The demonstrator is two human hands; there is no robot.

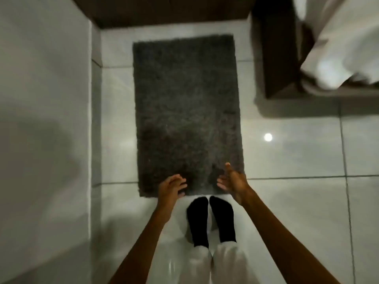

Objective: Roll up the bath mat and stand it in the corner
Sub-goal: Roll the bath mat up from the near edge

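A dark grey shaggy bath mat (186, 111) lies flat and unrolled on the glossy white tile floor, its long side running away from me. My left hand (171, 187) hovers over the mat's near left corner with fingers curled and apart, holding nothing. My right hand (233, 181) is over the near right corner, palm turned inward, fingers spread, also empty. Whether either hand touches the pile is unclear. My feet in black socks (211, 220) stand together just short of the mat's near edge.
A white wall (41, 119) runs along the left. A dark wooden panel (164, 11) closes the far end and meets the wall in a corner (96, 27). A dark wooden bed frame (276, 58) with white bedding (340, 37) stands at the right. Open tile floor (297, 201) lies at the right.
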